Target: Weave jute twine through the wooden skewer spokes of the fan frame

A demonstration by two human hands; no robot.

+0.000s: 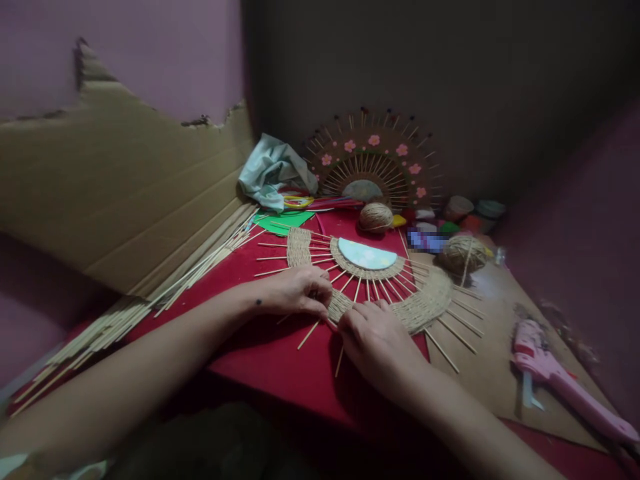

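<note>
Head view shows your left hand and right hand closed, pinching the near edge of the fan on the red cloth; it looks light, its sticks brittle, so hold the woven band.

Bare red cloth tabletop lies open near the front edge. A long bundle of thin wooden sticks and a torn brown cardboard sheet hem in the left; a pink glue gun blocks the right; two tan twine balls crowd the back
</note>
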